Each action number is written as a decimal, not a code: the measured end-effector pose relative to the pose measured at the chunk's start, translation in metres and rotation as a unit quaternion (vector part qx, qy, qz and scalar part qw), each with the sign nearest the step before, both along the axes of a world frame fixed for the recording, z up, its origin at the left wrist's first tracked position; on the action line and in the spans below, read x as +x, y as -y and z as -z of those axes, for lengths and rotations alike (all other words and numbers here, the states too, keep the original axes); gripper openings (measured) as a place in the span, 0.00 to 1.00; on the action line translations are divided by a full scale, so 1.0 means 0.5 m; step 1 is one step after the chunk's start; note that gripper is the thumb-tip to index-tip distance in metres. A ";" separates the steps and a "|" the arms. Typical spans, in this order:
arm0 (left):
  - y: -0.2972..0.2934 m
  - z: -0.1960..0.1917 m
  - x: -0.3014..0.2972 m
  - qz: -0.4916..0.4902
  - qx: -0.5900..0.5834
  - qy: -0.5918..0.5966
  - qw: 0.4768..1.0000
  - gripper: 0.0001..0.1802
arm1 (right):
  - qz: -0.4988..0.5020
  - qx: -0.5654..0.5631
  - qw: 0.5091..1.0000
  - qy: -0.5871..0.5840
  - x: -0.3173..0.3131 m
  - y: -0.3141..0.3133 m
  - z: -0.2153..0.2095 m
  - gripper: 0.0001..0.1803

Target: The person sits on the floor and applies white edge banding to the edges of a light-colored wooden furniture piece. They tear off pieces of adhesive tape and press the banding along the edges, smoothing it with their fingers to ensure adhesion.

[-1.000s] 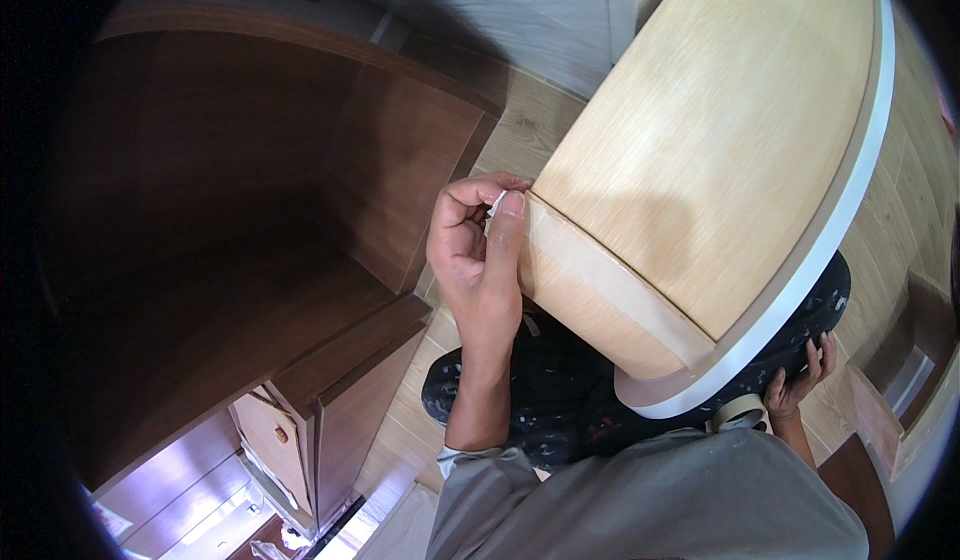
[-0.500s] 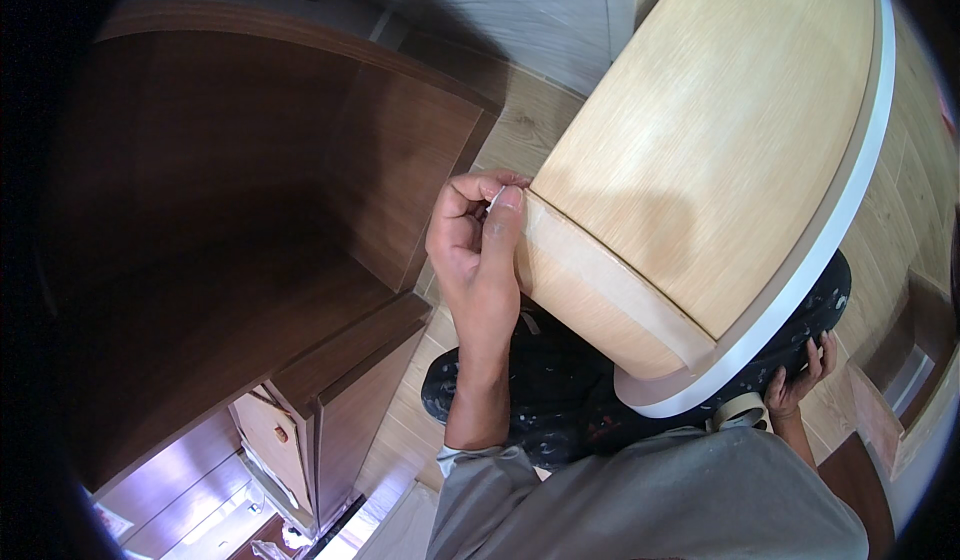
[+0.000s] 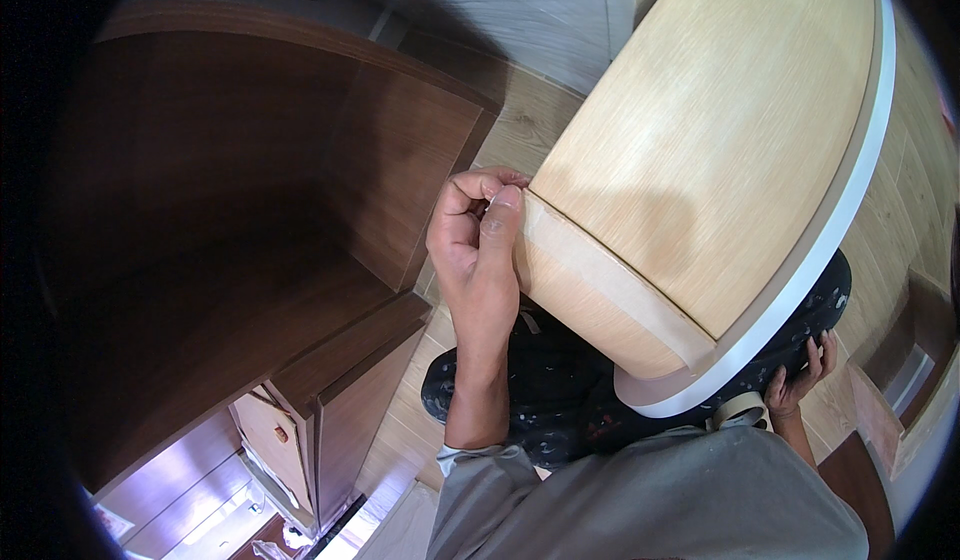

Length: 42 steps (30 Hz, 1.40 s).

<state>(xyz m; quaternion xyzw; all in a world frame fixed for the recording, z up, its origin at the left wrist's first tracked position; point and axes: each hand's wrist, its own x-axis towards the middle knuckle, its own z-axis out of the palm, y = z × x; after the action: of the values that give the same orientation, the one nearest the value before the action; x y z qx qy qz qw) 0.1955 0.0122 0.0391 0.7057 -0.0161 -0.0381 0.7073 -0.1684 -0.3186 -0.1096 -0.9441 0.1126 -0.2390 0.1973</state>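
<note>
A pale wood-grain piece of furniture (image 3: 720, 130) with a curved side and a white rim (image 3: 860, 185) stands over my lap. A strip of pale masking tape (image 3: 620, 285) runs along its near face, just below a dark seam. My left hand (image 3: 480, 230) is closed at the strip's left end, thumb and forefinger pinching it at the corner. My right hand (image 3: 803, 375) lies against my dark, paint-spotted trouser leg with its fingers stretched out; part of it is hidden. Close to that wrist sits a cream tape roll (image 3: 740, 412).
To the left stands a dark brown open cabinet (image 3: 230, 190), with a lower cabinet panel (image 3: 365, 410) jutting toward me. A grey wall (image 3: 530, 10) is behind. At the right, a wooden box frame (image 3: 900, 380) stands on the wood-look floor (image 3: 905, 180).
My left thumb has shifted slightly at the corner, and the white bit that showed between thumb and finger is now mostly covered. The furniture and my right hand are unmoved.
</note>
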 end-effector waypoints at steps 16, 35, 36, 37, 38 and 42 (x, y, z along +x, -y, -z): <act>-0.008 -0.009 0.012 0.054 -0.037 -0.087 0.994 0.05 | 0.001 0.002 1.000 -0.001 0.003 -0.001 -0.005 0.34; -0.003 -0.021 -0.012 -0.046 0.257 0.196 0.945 0.07 | 0.007 -0.002 1.000 -0.002 -0.003 0.000 -0.003 0.34; -0.006 -0.024 -0.011 -0.039 0.245 0.180 0.952 0.07 | 0.004 -0.004 1.000 -0.008 -0.003 0.001 -0.002 0.34; -0.008 -0.025 -0.010 -0.035 0.246 0.167 0.954 0.07 | 0.004 -0.004 1.000 -0.005 -0.003 0.001 -0.002 0.34; -0.011 -0.027 -0.010 -0.031 0.248 0.155 0.956 0.07 | 0.005 -0.008 1.000 -0.001 -0.003 0.001 -0.001 0.34; -0.016 -0.027 -0.008 -0.014 0.233 0.132 0.963 0.07 | 0.001 0.006 1.000 0.000 -0.001 0.002 0.001 0.34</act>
<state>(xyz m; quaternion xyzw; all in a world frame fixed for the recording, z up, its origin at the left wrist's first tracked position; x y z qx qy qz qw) 0.1917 0.0200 0.0526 0.8501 -0.0904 0.0626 0.5151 -0.1689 -0.3197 -0.1102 -0.9427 0.1149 -0.2385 0.2030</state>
